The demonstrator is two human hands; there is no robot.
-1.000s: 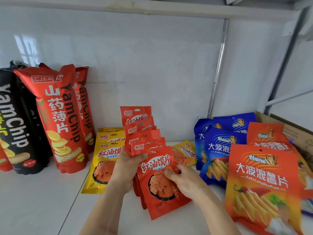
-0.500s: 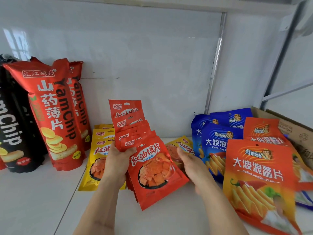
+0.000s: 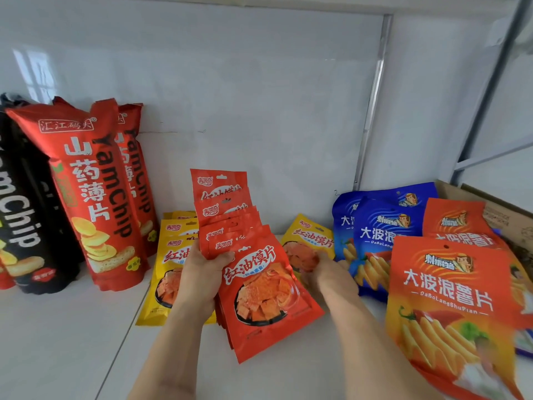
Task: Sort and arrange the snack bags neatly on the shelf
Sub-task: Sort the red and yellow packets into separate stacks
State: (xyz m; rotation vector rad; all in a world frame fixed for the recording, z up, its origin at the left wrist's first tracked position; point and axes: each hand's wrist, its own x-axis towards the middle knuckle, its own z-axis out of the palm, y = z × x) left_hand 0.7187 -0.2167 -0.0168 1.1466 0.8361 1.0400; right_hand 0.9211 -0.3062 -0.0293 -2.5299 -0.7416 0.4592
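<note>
At the left of the frame, the tall red bag (image 3: 95, 203) read "山药薄片" and "YamChip" under a boxed "汇江码头", and the black bag (image 3: 26, 223) at the far left edge showed part of "YamChip". In the centre, the front red packet (image 3: 259, 295) read "红油馍片", as did the yellow packet (image 3: 313, 241) right of it. At the lower right, the orange bag (image 3: 450, 298) read "大波浪薯片" and "DaBoLangShuPian"; the blue bag (image 3: 380, 235) behind showed "大波浪".

Your left hand (image 3: 202, 272) holds a fanned stack of small bags (image 3: 253, 272) at shelf (image 3: 57, 342) centre. Tall YamChip bags (image 3: 95, 197) stand to its left, against the back wall (image 3: 259, 96). Potato-chip bags (image 3: 450, 307) lie at right. Your right hand (image 3: 328, 272) reaches 1 loose bag (image 3: 311, 241) behind the stack.
</note>
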